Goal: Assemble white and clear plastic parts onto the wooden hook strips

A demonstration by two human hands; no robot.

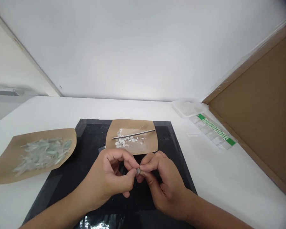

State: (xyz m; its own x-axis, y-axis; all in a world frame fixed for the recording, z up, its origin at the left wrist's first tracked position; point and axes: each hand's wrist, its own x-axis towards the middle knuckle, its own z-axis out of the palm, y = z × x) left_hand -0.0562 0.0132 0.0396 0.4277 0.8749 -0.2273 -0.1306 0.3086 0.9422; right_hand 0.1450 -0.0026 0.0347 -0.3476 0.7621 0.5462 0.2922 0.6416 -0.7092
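Between my fingertips is a small silver-grey metallic piece (138, 171), too small to name more exactly. My left hand (116, 171) pinches it from the left with thumb and forefinger. From the other side, the thumb and forefinger of my right hand (163, 181) grip it too. Both hands hover over a black mat (85, 159). Just beyond them lies a brown paper tray (150, 143) with small white flakes (125, 140) scattered on it. Tweezers or a similar thin metal tool (133, 134) rest across this tray.
On the left, a second brown paper tray (7, 165) bears a heap of clear and pale green plastic strips (46, 152). A translucent white dish (188, 108) and a clear compartment case with a green label (214, 130) lie back right. A brown panel (259, 105) stands along the right.
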